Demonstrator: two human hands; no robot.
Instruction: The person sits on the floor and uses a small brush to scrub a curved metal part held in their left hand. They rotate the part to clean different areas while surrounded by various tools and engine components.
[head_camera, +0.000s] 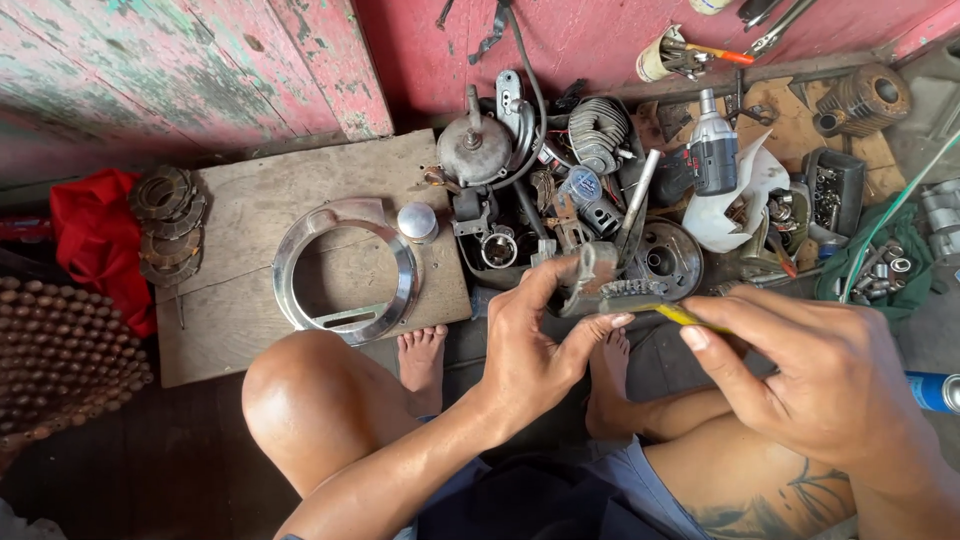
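At the far left a red cloth (95, 240) lies half out of sight behind a stack of worn clutch discs (168, 225), and a beaded mat (60, 360) is cut off by the frame edge. A wooden board (250, 200) carries a chrome ring housing (345, 270) and a small round metal cap (417, 221) just beside it. The person's bare knee (310, 400) hides the board's near edge.

The left hand (530, 350) comes up from below, palm toward the camera, fingers curled closed around a grey metal part (592, 280); its lower half is hidden by thumb and fingers, so its exact shape is hard to make out. The part is held above the feet, in front of the parts heap (560, 180).

The right hand (830, 390) reaches in from the right, back toward the camera, thumb and forefinger pinched on a yellow-handled tool (682, 316) whose tip touches the part. The handle's rear is hidden inside the hand.

Farther right a cordless drill (713, 150) stands among clutter, and a blue can (935, 392) is cut off at the edge.
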